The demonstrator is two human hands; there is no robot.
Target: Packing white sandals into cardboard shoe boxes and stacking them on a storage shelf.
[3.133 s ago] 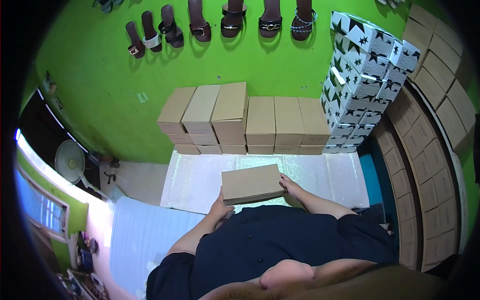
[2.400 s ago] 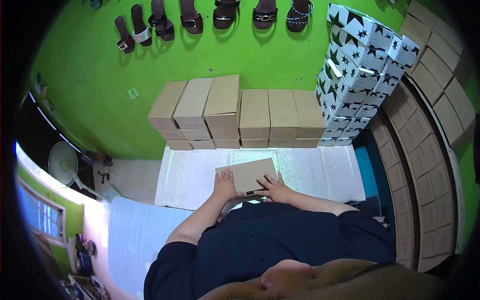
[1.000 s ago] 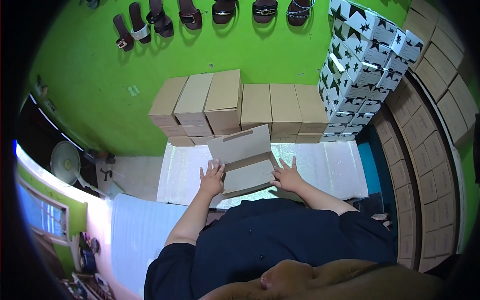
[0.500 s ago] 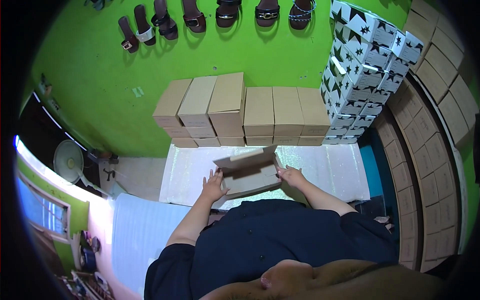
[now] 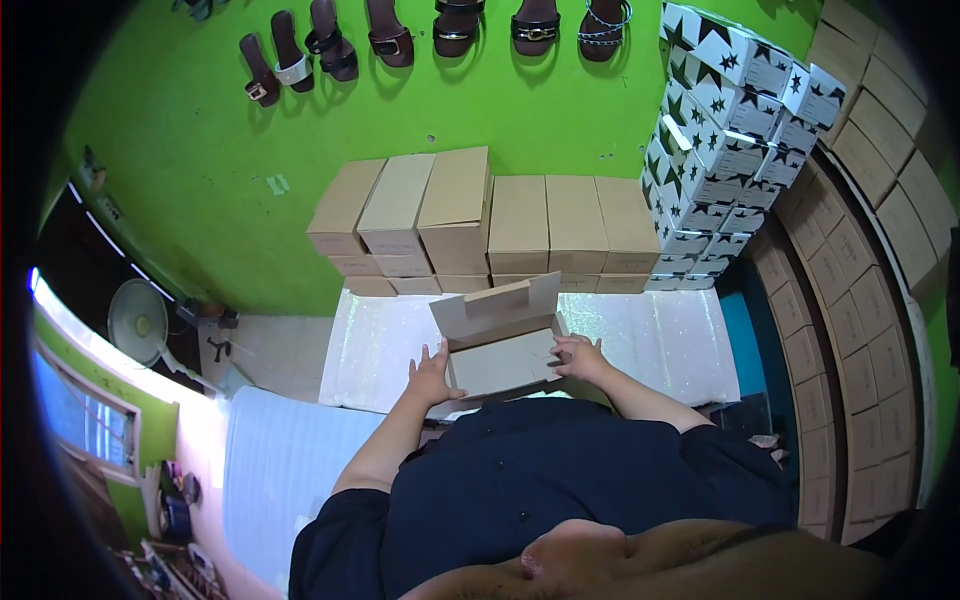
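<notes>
A brown cardboard box point(image 5: 503, 362) with its lid flap point(image 5: 498, 308) raised at the far side is in front of my body, over the white tabletop. My left hand point(image 5: 431, 376) holds its left end, fingers pointing up along the side and the thumb at the near corner. At the right end my right hand point(image 5: 581, 358) grips the edge with bent fingers. A pale panel spans the box's opening, with a dark gap behind it; what lies beneath is hidden.
Closed brown boxes point(image 5: 520, 215) stand along the table's point(image 5: 375, 340) back edge. White star-patterned boxes point(image 5: 715, 150) are stacked at the right, beside shelves of brown boxes point(image 5: 830, 330). Sandals point(image 5: 390, 35) hang on the green wall. A fan point(image 5: 138, 322) stands at the left.
The box's lid flap has swung up and away, showing more of the pale panel. My left hand has slid slightly nearer to me; my right fingers have shifted at the box's edge.
</notes>
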